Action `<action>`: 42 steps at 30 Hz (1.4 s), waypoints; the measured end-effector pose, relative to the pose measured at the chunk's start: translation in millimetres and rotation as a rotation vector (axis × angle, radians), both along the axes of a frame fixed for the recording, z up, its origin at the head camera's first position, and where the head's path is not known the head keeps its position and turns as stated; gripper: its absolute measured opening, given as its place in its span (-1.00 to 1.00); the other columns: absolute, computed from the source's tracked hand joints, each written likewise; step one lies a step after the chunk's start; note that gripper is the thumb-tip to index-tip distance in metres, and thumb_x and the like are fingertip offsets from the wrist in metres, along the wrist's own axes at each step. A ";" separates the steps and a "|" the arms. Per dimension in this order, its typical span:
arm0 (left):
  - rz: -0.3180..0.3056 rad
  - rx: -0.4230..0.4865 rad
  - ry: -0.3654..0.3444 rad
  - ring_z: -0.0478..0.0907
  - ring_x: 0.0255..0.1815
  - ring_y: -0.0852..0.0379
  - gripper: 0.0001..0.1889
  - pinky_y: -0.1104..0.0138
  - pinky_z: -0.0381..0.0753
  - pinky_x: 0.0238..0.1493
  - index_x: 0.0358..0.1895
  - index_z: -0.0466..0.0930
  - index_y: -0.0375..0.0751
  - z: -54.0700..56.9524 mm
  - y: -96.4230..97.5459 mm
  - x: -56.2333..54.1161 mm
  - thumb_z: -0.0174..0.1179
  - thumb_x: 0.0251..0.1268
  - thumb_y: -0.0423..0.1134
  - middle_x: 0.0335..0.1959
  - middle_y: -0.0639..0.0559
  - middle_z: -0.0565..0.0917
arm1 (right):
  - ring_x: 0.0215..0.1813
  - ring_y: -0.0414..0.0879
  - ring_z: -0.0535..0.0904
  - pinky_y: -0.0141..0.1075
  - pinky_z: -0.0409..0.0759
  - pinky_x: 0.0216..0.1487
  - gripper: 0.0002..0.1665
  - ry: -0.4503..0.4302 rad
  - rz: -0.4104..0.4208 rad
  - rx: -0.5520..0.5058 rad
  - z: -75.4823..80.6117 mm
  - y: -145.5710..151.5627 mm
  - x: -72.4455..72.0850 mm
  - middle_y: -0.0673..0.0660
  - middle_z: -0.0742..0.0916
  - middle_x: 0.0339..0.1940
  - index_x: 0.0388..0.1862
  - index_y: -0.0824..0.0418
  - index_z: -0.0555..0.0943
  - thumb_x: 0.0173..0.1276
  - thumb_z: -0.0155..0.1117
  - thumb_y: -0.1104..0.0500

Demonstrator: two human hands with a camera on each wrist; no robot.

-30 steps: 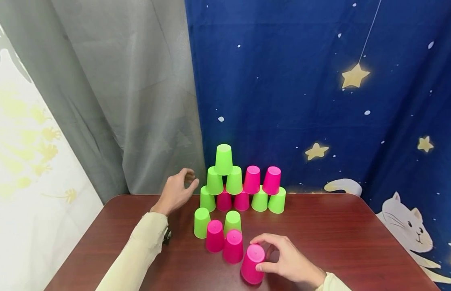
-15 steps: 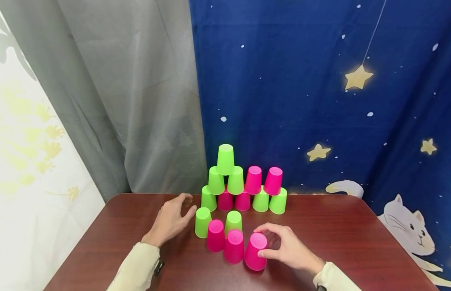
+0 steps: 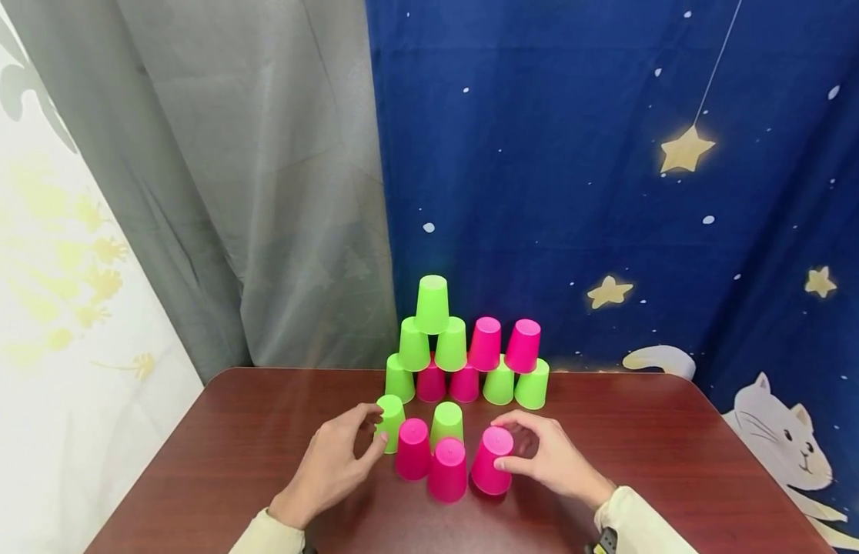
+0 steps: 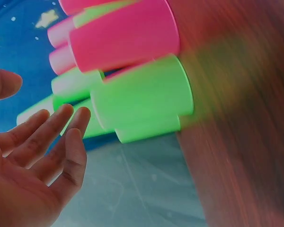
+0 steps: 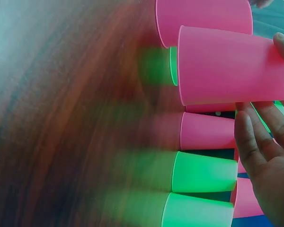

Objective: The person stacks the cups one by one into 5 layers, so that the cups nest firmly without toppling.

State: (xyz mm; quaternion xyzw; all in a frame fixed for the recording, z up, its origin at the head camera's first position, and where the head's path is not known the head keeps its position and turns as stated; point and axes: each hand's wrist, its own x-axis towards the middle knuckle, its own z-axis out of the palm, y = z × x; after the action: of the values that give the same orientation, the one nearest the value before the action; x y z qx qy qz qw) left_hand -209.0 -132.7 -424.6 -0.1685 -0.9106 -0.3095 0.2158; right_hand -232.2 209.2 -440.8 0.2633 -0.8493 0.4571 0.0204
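Note:
My right hand [image 3: 554,463] holds an upside-down pink cup [image 3: 490,471] between thumb and fingers. In the right wrist view the thumb presses one side of that pink cup [image 5: 227,66], with fingers along the other. My left hand [image 3: 332,464] has its fingers spread and loosely bent around the near left side of a green cup [image 3: 392,422]. A gap shows between its fingers and the green cup [image 4: 144,94] in the left wrist view. Two more pink cups [image 3: 447,475] stand between my hands, with another green cup [image 3: 446,419] behind them, partly hidden.
At the table's far edge rises a pyramid of upside-down green and pink cups, topped by a green cup [image 3: 432,305]. Two pink cups [image 3: 523,346] sit at the right of its second row. A grey curtain and a blue starry curtain [image 3: 540,154] hang behind the brown table [image 3: 644,454].
My left hand has come down from beside the pyramid to the front-left green cup. My right hand has moved its pink cup farther from me and slightly right, beside the other pink cups.

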 end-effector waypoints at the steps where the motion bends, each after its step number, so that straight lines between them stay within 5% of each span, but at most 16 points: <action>1: -0.013 0.009 0.003 0.66 -0.27 0.31 -0.70 0.37 0.65 -0.18 -0.02 0.65 -0.08 -0.7 2.6 2.3 0.39 0.17 -0.21 -0.23 0.16 0.75 | -0.28 -0.25 0.66 -0.33 0.67 -0.31 -0.42 0.005 -0.003 -0.002 0.1 0.1 -1.3 -0.04 0.77 -0.17 0.10 0.08 0.64 0.10 0.60 0.02; 9: -0.150 0.041 0.034 0.70 -0.28 0.29 -0.72 0.47 0.67 -0.21 -0.04 0.66 -0.09 -7.1 22.8 14.7 0.38 0.16 -0.26 -0.25 0.16 0.75 | -0.25 -0.23 0.66 -0.34 0.67 -0.29 -0.47 -0.036 -0.011 -0.013 5.5 -0.6 -8.0 0.03 0.78 -0.16 0.08 0.03 0.64 0.12 0.59 0.03; 25: -0.205 0.025 0.007 0.63 -0.36 0.39 -0.76 0.42 0.66 -0.25 -0.09 0.62 -0.05 -20.0 46.8 24.7 0.38 0.16 -0.24 -0.27 0.20 0.72 | -0.29 -0.22 0.67 -0.34 0.69 -0.28 -0.46 0.006 -0.005 0.011 21.9 -5.1 -23.1 0.03 0.78 -0.19 0.08 0.05 0.64 0.10 0.60 0.04; 42: -0.145 -0.076 0.082 0.66 -0.26 0.27 -0.67 0.42 0.64 -0.27 0.01 0.59 -0.07 -26.3 61.2 25.3 0.36 0.17 -0.19 -0.19 0.16 0.73 | -0.12 -0.11 0.67 -0.31 0.71 -0.20 -0.36 0.031 -0.017 0.060 42.2 -13.5 -43.2 0.00 0.75 -0.12 0.14 0.11 0.63 0.06 0.62 0.01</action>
State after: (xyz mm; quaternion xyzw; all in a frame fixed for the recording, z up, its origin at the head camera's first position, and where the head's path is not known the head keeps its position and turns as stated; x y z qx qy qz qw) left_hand -183.7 -71.5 -450.9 -0.2547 -0.8974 -0.2825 0.2235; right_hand -275.4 195.7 -398.6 0.2638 -0.8643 0.4272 0.0297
